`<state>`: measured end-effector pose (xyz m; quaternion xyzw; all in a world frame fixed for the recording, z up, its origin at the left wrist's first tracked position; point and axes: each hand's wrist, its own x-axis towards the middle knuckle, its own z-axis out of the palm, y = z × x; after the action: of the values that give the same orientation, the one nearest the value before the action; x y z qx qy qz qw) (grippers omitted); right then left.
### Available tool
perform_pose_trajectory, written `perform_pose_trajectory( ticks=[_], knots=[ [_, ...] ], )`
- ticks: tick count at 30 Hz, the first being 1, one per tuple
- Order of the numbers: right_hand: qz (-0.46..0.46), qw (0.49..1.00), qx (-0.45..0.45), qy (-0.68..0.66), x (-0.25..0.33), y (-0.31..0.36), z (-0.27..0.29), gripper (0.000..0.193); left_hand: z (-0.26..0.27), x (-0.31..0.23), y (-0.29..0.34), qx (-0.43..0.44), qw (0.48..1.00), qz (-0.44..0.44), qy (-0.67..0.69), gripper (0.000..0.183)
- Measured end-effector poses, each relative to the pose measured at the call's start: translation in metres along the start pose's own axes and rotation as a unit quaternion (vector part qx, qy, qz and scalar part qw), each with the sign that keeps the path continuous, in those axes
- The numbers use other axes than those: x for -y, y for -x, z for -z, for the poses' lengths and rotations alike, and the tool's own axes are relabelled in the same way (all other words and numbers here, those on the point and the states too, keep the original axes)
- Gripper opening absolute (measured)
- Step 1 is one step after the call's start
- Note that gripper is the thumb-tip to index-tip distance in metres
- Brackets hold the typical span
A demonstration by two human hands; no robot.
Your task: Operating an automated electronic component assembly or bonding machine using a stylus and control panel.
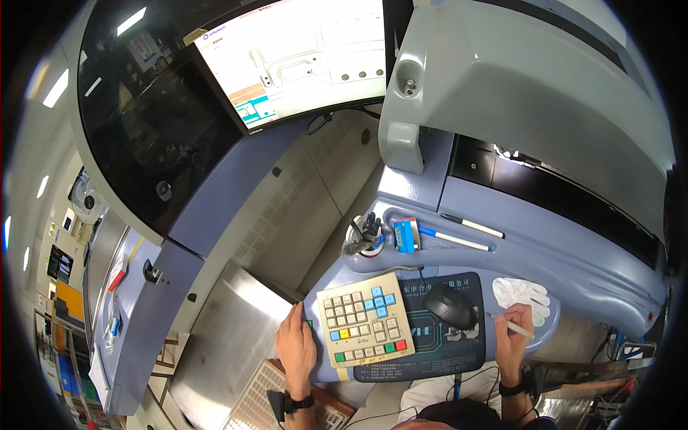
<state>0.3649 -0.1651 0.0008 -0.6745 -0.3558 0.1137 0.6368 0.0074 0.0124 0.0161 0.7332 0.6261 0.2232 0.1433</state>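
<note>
My left hand [294,349] lies with its fingers stretched out along the left side of a beige keypad [362,352] with white, blue, yellow, green and red keys. Nothing shows in its grip. At the right edge of the dark mouse pad [469,358], my right hand [512,342] is closed on a white pen [519,330], its tip pointing to the far left. A black mouse [451,305] rests on the pad, left of that hand. Just beyond the hand lies a white glove [527,295].
A cup of pens [366,240], a blue-and-red small box [405,236] and two markers lie along the desk's far ledge. Behind stand a lit monitor [301,61] and a large grey machine cover [516,93]. A metal surface [222,344] and a patterned panel [256,401] are at the left.
</note>
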Motion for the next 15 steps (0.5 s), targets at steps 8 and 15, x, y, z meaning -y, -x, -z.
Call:
perform_pose_trajectory(
  ticks=[8,15],
  knots=[
    [0.018,1.0,0.003,0.001,-0.01,-0.0029,0.0004,0.017,-0.003,0.0006,0.0011,-0.009,1.0,-0.007,-0.01,0.044],
    [-0.018,0.999,0.023,-0.044,-0.0075,0.0007,-0.0034,0.013,-0.0017,0.0054,0.0013,-0.007,1.0,-0.004,-0.02,0.044]
  ],
)
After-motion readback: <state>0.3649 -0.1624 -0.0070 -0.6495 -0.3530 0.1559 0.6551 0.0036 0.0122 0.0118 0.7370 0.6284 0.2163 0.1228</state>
